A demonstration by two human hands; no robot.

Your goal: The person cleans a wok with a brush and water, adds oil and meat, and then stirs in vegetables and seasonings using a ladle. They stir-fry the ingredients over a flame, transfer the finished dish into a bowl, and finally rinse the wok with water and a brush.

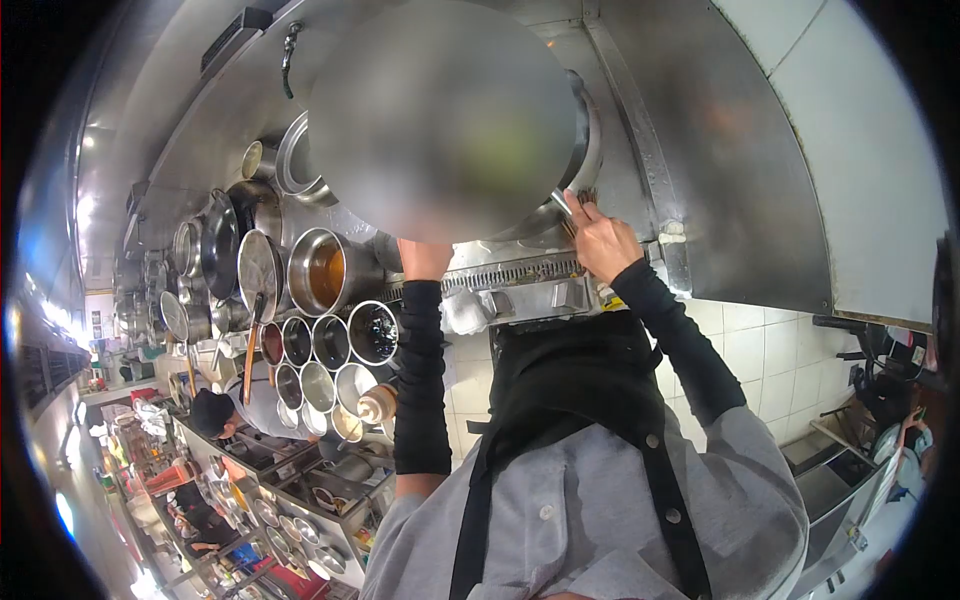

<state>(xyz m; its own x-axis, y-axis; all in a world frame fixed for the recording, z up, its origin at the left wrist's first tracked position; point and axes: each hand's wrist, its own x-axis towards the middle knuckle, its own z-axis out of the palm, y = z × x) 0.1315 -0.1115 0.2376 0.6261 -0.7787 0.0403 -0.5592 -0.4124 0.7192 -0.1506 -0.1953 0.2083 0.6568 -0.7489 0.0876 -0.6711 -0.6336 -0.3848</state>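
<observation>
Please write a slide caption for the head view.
Left hand and right hand reach a large wok on the steel range, beside round seasoning containers.

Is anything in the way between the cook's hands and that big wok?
Nothing visible. The right hand is already at the wok rim, gripping a thin tool. The left hand reaches its near edge; a blurred patch hides its fingers.

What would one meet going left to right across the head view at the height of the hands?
Hanging dark pan → steel pot of brown liquid → left hand, at the edge of the blurred patch → right hand at the wok rim → steel hood panel → white tiled wall.
</observation>
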